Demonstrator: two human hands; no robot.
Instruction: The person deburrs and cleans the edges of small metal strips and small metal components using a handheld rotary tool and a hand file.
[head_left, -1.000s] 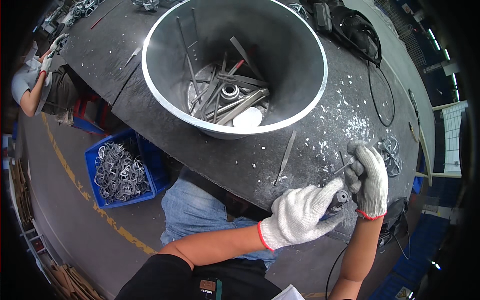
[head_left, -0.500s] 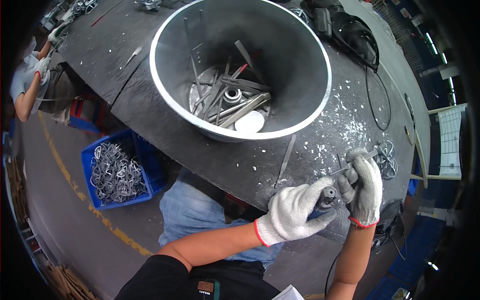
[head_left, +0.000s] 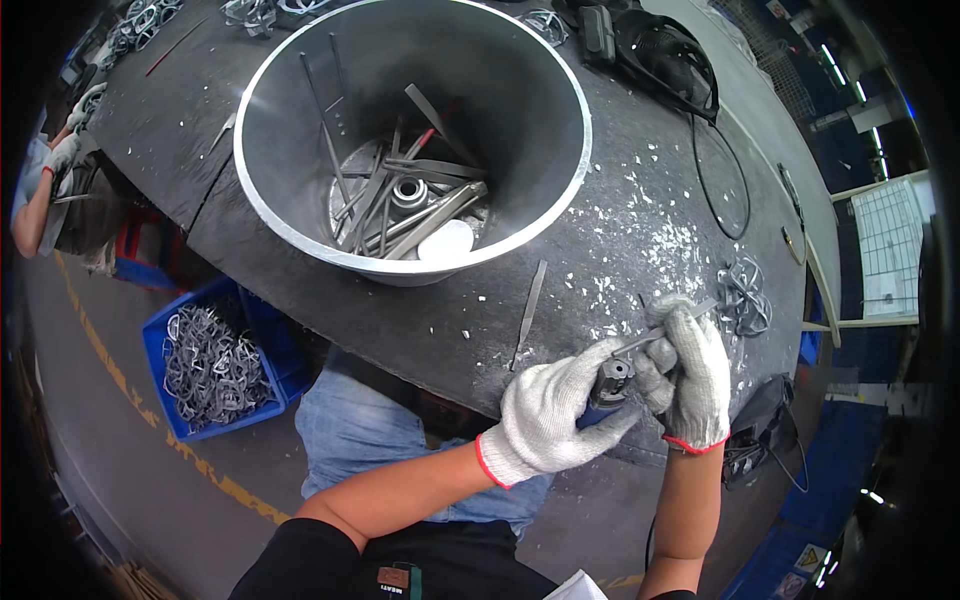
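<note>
My left hand (head_left: 545, 415), in a white knit glove with a red cuff, is wrapped round a blue hand-held power tool (head_left: 600, 410) with a dark metal nose, which points up. Beside it my gloved right hand (head_left: 705, 385) pinches a thin flat metal file (head_left: 640, 342). The file lies slantwise just above the tool's nose; I cannot tell whether the two touch. A second flat file (head_left: 530, 312) lies on the dark table (head_left: 470, 345), left of my hands. Past my right hand sits a small heap of grey metal loops (head_left: 745, 297).
A large metal bucket (head_left: 540, 235) holding files, rods and a round white piece stands on the table. Below its edge, a blue bin (head_left: 205, 432) is full of metal loops. White chips litter the tabletop. A black visor (head_left: 665, 55) lies far right; another person (head_left: 40, 200) works far left.
The view has shifted, so the bucket, bin and hands all appear further left. Both hands keep their hold on the tool and the file, with little change between them.
</note>
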